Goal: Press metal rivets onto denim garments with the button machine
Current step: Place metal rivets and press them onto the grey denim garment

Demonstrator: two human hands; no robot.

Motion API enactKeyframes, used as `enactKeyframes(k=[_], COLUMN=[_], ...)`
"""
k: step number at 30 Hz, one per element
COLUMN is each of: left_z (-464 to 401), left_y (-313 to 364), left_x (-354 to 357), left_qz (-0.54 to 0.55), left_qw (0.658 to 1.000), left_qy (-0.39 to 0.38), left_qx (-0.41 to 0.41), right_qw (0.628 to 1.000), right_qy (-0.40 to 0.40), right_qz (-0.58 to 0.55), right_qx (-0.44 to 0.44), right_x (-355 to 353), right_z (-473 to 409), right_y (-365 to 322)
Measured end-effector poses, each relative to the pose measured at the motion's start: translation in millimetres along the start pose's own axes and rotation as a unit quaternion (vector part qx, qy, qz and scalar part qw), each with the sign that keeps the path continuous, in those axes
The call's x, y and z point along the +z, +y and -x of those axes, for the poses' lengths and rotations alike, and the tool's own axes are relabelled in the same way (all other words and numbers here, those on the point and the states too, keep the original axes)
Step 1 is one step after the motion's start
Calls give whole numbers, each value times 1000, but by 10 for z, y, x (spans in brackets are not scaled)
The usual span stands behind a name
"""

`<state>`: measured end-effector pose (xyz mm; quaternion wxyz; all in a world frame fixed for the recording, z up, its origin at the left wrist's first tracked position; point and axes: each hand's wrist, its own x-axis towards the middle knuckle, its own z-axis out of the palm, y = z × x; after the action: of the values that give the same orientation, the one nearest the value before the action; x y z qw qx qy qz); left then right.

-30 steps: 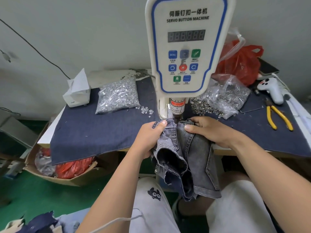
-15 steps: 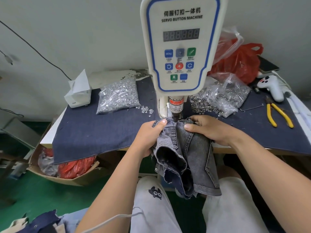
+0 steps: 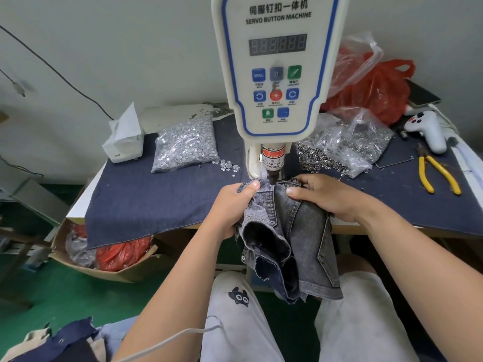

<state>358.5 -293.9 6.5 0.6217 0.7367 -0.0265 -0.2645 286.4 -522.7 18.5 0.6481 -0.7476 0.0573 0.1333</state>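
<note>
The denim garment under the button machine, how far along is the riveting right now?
Done: one small rivet already shows low on the denim garment, near its hanging hem. In hand: the left hand and right hand each hold the fabric in a grip, its top edge under the button machine punch. Whether the punch is pressing cannot be told. Left: more denim pieces lie at the lower left.
</note>
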Motion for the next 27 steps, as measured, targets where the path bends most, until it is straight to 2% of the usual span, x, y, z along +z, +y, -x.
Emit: enactKeyframes(k=[15, 22, 27], left_z=[-65, -60, -69], left_y=[-100, -102, -107], left_x=[-36, -41, -21], left_qz=[9, 14, 5], left_qw=[1000, 1000, 1000], left_qy=[-1, -11, -6], left_qx=[18, 18, 24], right_qw=[999, 1000, 999], right_qy=[5, 3, 31], right_qz=[43, 17, -10], right_qx=[-1, 2, 22], right_x=[-15, -1, 6], right_z=[-38, -29, -29], right_y=[59, 58, 59])
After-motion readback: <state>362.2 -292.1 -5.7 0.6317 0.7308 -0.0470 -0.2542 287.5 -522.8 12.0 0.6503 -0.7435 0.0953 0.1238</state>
